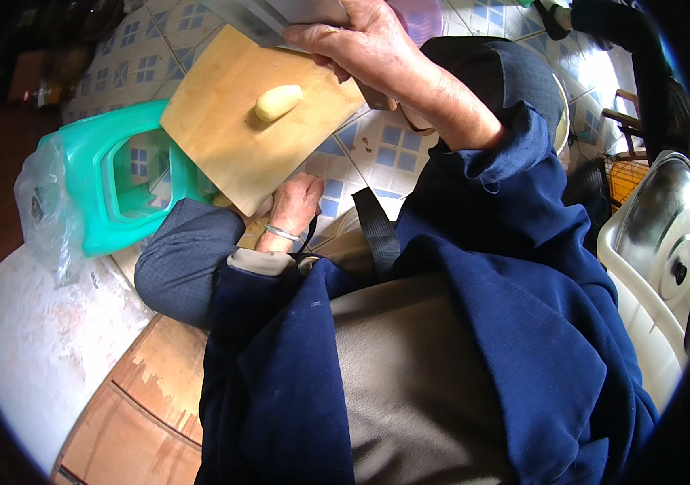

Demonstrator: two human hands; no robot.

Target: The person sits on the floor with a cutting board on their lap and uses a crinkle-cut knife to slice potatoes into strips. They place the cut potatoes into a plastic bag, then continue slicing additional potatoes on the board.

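Note:
A peeled, pale yellow potato-like piece [278, 103] lies on a wooden cutting board [223, 133]. Over the board's far edge, my right hand [363, 39] grips a broad grey metal blade, seemingly a cleaver [260, 18], its thumb along the metal; the handle is hidden. My left hand [296, 203], with a silver bangle [282, 232] at the wrist, is low beside the board's near corner, back of the hand up and fingers curled. Its fingertips and whatever they may hold are hidden.
A green plastic stool [93, 176] with a clear plastic bag [48, 206] stands left of the board. A purple basin [421, 18] is at the top. At right are a white plastic tub [642, 303] and a metal lid [663, 230]. Another person's leg [615, 24] shows at top right.

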